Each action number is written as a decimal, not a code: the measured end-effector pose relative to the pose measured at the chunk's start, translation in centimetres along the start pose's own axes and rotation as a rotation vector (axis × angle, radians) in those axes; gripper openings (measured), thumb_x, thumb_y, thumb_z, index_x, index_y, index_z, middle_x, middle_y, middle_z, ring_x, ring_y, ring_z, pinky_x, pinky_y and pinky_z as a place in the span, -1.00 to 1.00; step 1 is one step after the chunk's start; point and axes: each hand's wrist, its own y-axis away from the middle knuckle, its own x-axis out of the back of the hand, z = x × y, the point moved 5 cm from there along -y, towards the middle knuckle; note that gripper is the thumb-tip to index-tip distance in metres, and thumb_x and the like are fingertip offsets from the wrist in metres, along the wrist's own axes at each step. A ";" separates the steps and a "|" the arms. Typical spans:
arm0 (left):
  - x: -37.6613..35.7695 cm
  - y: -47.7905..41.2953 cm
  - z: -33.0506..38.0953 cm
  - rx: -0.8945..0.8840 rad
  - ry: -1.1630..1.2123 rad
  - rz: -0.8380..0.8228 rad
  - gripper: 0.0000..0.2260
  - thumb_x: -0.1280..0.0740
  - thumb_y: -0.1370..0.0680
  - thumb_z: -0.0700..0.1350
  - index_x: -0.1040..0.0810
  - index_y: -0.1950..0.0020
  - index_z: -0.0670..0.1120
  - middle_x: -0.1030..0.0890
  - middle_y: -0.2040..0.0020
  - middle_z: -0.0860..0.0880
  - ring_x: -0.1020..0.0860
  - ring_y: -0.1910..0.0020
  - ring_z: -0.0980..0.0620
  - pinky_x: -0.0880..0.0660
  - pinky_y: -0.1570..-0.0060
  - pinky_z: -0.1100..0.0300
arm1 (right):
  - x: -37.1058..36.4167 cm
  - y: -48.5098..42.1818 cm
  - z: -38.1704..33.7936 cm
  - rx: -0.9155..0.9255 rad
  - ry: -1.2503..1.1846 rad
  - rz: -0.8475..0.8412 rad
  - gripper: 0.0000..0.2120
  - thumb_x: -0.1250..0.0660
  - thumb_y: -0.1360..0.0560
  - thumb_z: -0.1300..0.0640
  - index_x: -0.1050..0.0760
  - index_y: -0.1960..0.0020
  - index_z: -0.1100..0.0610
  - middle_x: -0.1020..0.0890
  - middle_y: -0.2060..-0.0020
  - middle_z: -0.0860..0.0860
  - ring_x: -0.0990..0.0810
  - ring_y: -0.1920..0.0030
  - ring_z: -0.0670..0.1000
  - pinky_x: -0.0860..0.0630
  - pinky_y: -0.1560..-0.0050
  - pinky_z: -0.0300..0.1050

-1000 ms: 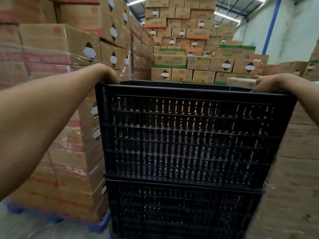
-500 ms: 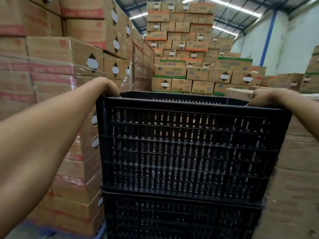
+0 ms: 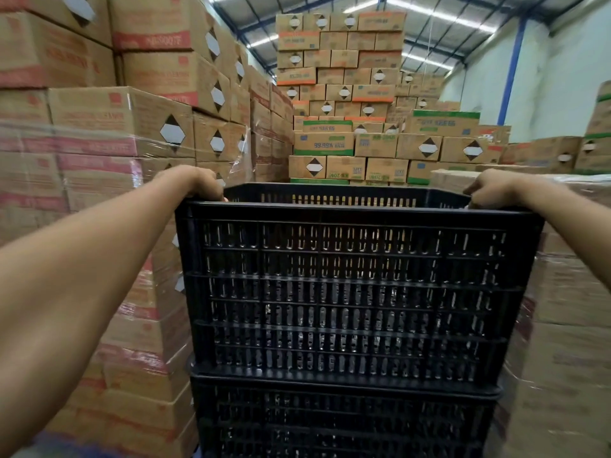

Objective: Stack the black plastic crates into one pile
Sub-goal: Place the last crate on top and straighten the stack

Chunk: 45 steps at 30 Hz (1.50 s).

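Observation:
A black slotted plastic crate point(image 3: 357, 292) fills the middle of the view, sitting on top of another black crate point(image 3: 344, 424) below it. My left hand point(image 3: 195, 183) grips the upper crate's rim at its left corner, fingers curled over the edge. My right hand point(image 3: 489, 186) grips the rim at the right corner in the same way. The inside of the upper crate is mostly hidden; only its far wall shows. The bottom of the lower crate is cut off by the frame.
Shrink-wrapped cardboard boxes point(image 3: 99, 160) rise close on the left, with more wrapped boxes point(image 3: 568, 292) tight on the right. A tall pile of cartons point(image 3: 344, 94) stands straight ahead beyond the crates. A blue post point(image 3: 510, 67) and white wall are at far right.
The crate's rim sits lower in the view than before, so its far inner wall now shows. Both hands have stayed on the same corners of the rim.

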 end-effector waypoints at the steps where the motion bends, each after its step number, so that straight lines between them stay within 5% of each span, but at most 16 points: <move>1: 0.0 -0.4 -0.2 0.004 -0.034 0.020 -0.48 -0.38 -0.51 0.00 -0.39 -0.40 -0.20 -0.49 -0.35 -0.19 -0.56 -0.19 -0.20 -0.51 -0.23 -0.10 | 0.0 0.1 0.0 -0.001 0.014 0.002 -0.60 -0.37 -0.48 0.20 -0.54 -0.30 0.21 -0.58 -0.24 0.21 -0.54 -0.23 0.21 -0.45 -0.30 0.03; 7: 0.3 -1.8 -0.6 -0.002 -0.109 0.146 -0.43 -0.38 -0.43 0.14 -0.45 -0.36 -0.11 -0.54 -0.30 -0.16 -0.53 -0.25 -0.18 -0.46 -0.29 -0.12 | 0.0 0.6 -0.7 0.057 0.043 -0.015 -0.39 -0.38 -0.51 -0.01 -0.31 -0.50 0.09 -0.45 -0.41 0.16 -0.41 -0.41 0.19 -0.31 -0.43 0.06; 11: 0.3 -0.3 1.0 -0.069 -0.075 0.184 -0.32 -0.38 -0.49 0.15 -0.25 -0.51 -0.08 -0.43 -0.44 -0.18 -0.43 -0.40 -0.22 -0.38 -0.36 -0.13 | -0.2 0.4 -0.8 0.102 0.058 -0.018 -0.35 -0.34 -0.53 -0.04 -0.20 -0.55 0.08 -0.34 -0.49 0.15 -0.30 -0.48 0.19 -0.22 -0.48 0.11; 18: -0.4 0.3 2.2 -0.129 -0.166 0.066 -0.40 -0.21 -0.64 -0.04 -0.02 -0.62 -0.06 -0.11 -0.62 -0.13 -0.12 -0.59 -0.14 -0.10 -0.52 0.01 | -1.0 0.1 -0.6 0.111 0.085 -0.160 -0.43 -0.27 -0.58 -0.05 -0.26 -0.51 0.13 -0.39 -0.45 0.13 -0.35 -0.45 0.13 -0.23 -0.48 0.12; 26: -1.0 -2.0 1.5 -0.167 -0.213 -0.075 -0.34 -0.19 -0.65 -0.09 0.14 -0.63 0.00 0.10 -0.64 -0.05 0.08 -0.63 -0.08 0.08 -0.58 -0.06 | -1.4 -1.4 -0.4 0.118 0.112 -0.184 -0.34 -0.26 -0.58 -0.08 -0.11 -0.57 0.15 -0.24 -0.54 0.11 -0.23 -0.53 0.11 -0.15 -0.51 0.04; 31: -1.1 -2.0 1.6 -0.149 -0.224 -0.076 -0.42 -0.15 -0.65 -0.15 0.02 -0.62 -0.09 0.00 -0.64 -0.08 0.00 -0.62 -0.06 0.06 -0.56 0.04 | -1.3 -0.6 -0.6 0.089 0.170 -0.218 -0.33 -0.24 -0.55 -0.20 -0.21 -0.55 0.10 -0.33 -0.50 0.09 -0.31 -0.48 0.12 -0.21 -0.47 0.06; 34: -1.1 -1.6 1.0 -0.120 -0.172 -0.101 -0.52 -0.19 -0.62 -0.19 -0.23 -0.56 -0.12 -0.29 -0.54 -0.16 -0.30 -0.51 -0.15 -0.20 -0.52 -0.05 | -0.9 0.1 -1.0 0.085 0.198 -0.224 -0.29 -0.24 -0.49 -0.32 -0.29 -0.50 0.05 -0.43 -0.43 0.09 -0.40 -0.41 0.12 -0.28 -0.45 0.12; 37: -1.2 -0.1 1.8 -0.110 -0.140 -0.108 -0.53 -0.18 -0.63 -0.19 -0.24 -0.55 -0.13 -0.33 -0.51 -0.17 -0.33 -0.48 -0.16 -0.26 -0.48 -0.03 | -0.5 1.5 -1.6 0.077 0.226 -0.206 -0.25 -0.27 -0.44 -0.36 -0.34 -0.48 0.07 -0.45 -0.41 0.09 -0.43 -0.38 0.12 -0.33 -0.41 0.11; 42: 0.5 2.9 2.9 -0.073 -0.198 -0.076 -0.53 -0.14 -0.65 0.00 -0.29 -0.52 -0.17 -0.34 -0.51 -0.14 -0.34 -0.48 -0.15 -0.27 -0.47 -0.03 | 0.3 2.6 -1.9 0.073 0.163 -0.136 -0.31 -0.23 -0.51 -0.29 -0.38 -0.44 0.17 -0.47 -0.39 0.14 -0.46 -0.35 0.13 -0.38 -0.37 0.04; 45: 3.1 5.4 6.3 -0.172 -0.013 -0.001 -0.55 -0.19 -0.63 -0.01 -0.35 -0.48 -0.17 -0.38 -0.49 -0.13 -0.37 -0.46 -0.12 -0.28 -0.47 -0.06 | 2.0 3.9 -3.0 0.133 0.065 -0.035 -0.45 -0.19 -0.57 -0.18 -0.40 -0.42 0.14 -0.45 -0.41 0.12 -0.44 -0.38 0.11 -0.34 -0.40 0.04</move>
